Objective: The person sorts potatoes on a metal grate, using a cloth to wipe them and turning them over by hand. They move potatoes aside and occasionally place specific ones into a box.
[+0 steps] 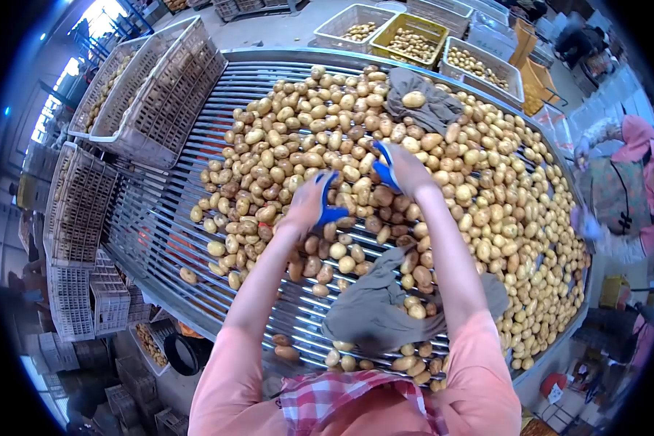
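Observation:
Potatoes (283,160) lie in a wide heap on a slatted metal table (196,123). My left hand (314,200), with blue covering on its fingers and thumb, rests over the middle of the heap, thumb spread from the fingers. To its right and slightly farther off, my right hand (405,168), covered in blue in the same way, reaches among the potatoes with fingers and thumb apart. No potato is visibly gripped in either hand. A grey cloth (370,305) lies nearer my body, partly beneath my right forearm.
Another grey cloth (425,102) with a potato on it lies at the far side. Plastic crates (171,102) stand on the left edge, with more crates (73,211) beside the table. Beyond the far edge are a yellow crate (437,33) and white ones. A co-worker (625,174) is at the right.

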### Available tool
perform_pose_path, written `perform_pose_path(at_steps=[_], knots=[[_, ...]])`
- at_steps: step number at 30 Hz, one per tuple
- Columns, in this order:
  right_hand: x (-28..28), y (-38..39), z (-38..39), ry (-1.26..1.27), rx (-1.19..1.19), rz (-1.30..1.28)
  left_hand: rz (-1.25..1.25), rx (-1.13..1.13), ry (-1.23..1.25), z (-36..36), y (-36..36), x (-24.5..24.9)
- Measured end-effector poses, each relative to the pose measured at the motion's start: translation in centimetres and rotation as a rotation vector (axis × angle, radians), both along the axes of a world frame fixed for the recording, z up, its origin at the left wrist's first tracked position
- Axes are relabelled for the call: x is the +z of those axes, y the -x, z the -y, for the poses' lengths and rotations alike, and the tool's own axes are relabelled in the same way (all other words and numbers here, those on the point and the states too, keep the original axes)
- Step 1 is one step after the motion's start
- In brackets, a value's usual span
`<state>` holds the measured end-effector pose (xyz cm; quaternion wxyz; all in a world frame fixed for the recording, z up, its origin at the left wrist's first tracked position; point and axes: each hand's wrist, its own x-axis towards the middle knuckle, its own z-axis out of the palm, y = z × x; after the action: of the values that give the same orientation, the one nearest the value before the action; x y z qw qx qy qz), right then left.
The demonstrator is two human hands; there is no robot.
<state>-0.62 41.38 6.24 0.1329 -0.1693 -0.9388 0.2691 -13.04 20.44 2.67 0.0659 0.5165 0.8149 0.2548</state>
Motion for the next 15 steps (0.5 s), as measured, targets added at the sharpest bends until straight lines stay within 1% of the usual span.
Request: perform_pose_path(at_steps=[1, 2, 3, 4, 5, 6, 7, 8, 9, 11, 12, 13, 14, 15], knots=[[-1.4, 3.8, -1.0, -0.022, -0.005, 0.006, -0.094, 0.014, 0.076, -1.6, 1.8, -0.1], [-3.4, 6.4, -1.7, 0.024, -0.069, 0.058, -0.068, 0.026, 0.173, -3.0, 2.9, -1.3], [-5.2, 8.3, -2.0, 0.066, -0.134, 0.113, 0.000, 0.066, 0.320, -4.5, 2.7, -1.2], [-6.8, 8.5, -1.4, -0.161, -0.189, 0.328, -0.032, 0.081, 0.300, -5.1, 2.4, -2.0], [-6.5, 7.9, -0.2, -0.270, -0.222, 0.307, -0.063, 0.089, 0.289, -5.2, 1.8, -2.9], [-6.7, 6.7, 0.3, -0.232, -0.224, 0.276, -0.074, 0.044, 0.328, -4.8, 0.7, -2.3], [-6.7, 5.1, 0.6, -0.199, -0.226, 0.246, 0.062, 0.033, 0.382, -4.0, -0.6, -1.4], [-6.0, 2.9, 1.5, -0.062, -0.201, 0.184, 0.028, -0.028, 0.361, -2.9, -2.3, -1.4], [-5.6, 0.6, 2.5, -0.021, -0.183, 0.136, -0.013, -0.097, 0.340, -1.7, -4.1, -1.5], [-6.4, -3.8, 4.2, -0.016, -0.232, 0.134, -0.156, -0.223, 0.369, -0.4, -7.9, -4.0], [-6.2, -6.4, 5.3, 0.034, -0.208, 0.222, -0.164, -0.214, 0.310, 0.4, -10.5, -3.5], [-5.9, -8.9, 6.3, 0.083, -0.184, 0.306, -0.226, -0.227, 0.293, 0.6, -12.4, -2.9], [-5.1, -11.3, 7.3, 0.099, -0.141, 0.296, -0.246, -0.229, 0.286, 0.9, -14.0, -3.0], [-5.9, -13.7, 7.6, 0.104, -0.098, 0.105, -0.263, -0.231, 0.279, 1.2, -15.4, -3.5]])
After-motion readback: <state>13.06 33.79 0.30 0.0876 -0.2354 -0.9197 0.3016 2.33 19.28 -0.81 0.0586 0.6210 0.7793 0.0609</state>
